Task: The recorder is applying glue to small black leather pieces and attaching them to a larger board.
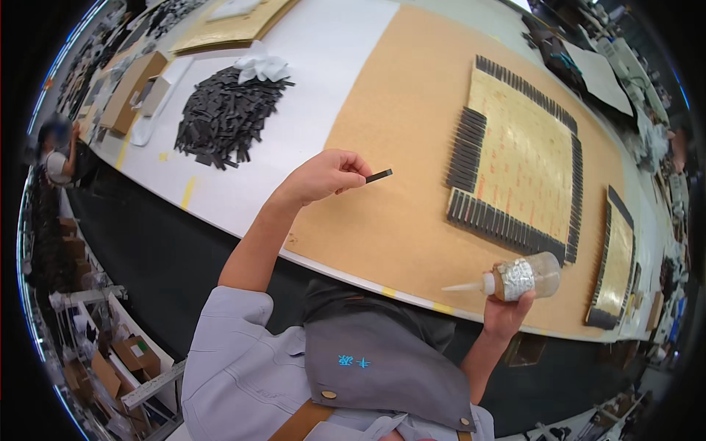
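My left hand (329, 175) pinches a small black strip (379, 176) between thumb and fingertips, over the brown sheet (353, 231) on the table. In my right hand (507, 314) is a clear squeeze bottle (524, 277) wrapped in silvery tape, tipped sideways with its thin nozzle pointing left. Beyond it lies a yellowish board (524, 154) with black strips set side by side along its edges. A heap of loose black strips (229, 118) is on the white part of the table, to the far left of my left hand.
A narrower board (613, 264) edged in black lies at the right. Crumpled white material (262, 65) touches the heap. Further left stand a cardboard box (132, 93) and stacked boards (234, 27). Another person (59, 157) is at the far left. The table's near edge (408, 300) runs before me.
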`<state>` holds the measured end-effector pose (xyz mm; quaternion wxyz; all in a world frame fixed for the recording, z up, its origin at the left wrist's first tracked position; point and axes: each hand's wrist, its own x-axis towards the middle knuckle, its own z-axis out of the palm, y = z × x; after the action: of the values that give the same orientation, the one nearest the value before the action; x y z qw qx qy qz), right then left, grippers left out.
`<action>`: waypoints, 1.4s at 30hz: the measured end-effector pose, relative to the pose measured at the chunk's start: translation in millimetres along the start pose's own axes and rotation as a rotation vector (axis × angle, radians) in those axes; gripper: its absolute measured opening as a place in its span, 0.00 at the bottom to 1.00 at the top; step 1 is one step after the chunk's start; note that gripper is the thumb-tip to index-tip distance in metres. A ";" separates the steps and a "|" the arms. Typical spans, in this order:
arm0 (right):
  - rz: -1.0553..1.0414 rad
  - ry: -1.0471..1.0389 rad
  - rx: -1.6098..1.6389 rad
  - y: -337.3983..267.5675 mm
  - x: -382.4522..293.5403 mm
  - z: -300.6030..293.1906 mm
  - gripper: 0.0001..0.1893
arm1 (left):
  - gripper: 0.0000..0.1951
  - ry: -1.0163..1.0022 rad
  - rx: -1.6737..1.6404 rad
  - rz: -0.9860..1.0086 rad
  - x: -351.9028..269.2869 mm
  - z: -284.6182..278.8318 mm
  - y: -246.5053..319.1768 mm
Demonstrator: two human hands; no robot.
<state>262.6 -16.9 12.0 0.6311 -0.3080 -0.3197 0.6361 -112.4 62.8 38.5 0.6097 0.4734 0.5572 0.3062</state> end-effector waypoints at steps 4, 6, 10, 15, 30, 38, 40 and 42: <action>-0.019 -0.001 -0.073 -4.4 -0.8 3.1 0.36 | 0.06 -0.028 0.086 0.045 13.0 36.3 -16.2; -0.024 -0.006 -0.077 -6.4 -1.9 1.3 0.36 | 0.06 0.294 0.685 0.368 12.4 57.0 -22.6; -0.023 0.016 -0.085 -7.3 -4.3 -0.6 0.35 | 0.08 0.160 0.790 0.383 1.2 80.0 -31.4; -0.006 0.038 -0.078 -2.8 0.2 0.9 0.35 | 0.10 0.095 0.851 0.381 0.7 87.9 -25.0; -0.009 0.059 -0.046 -4.3 0.0 0.7 0.34 | 0.09 -0.077 0.778 0.478 4.2 83.2 -16.4; 0.019 0.064 0.002 -5.1 3.7 0.8 0.31 | 0.06 -0.149 0.917 0.358 -4.7 96.7 -31.8; 0.023 0.071 0.006 -5.8 3.6 0.4 0.30 | 0.05 -0.060 0.815 0.384 -7.5 98.7 -27.8; 0.021 0.050 -0.015 -7.1 4.4 1.5 0.30 | 0.05 -0.211 0.573 0.201 -11.6 98.1 -17.8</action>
<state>265.7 -12.5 18.7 0.6299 -0.3318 -0.3056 0.6322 -22.2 22.7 19.9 0.4727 0.7075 0.5049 0.1450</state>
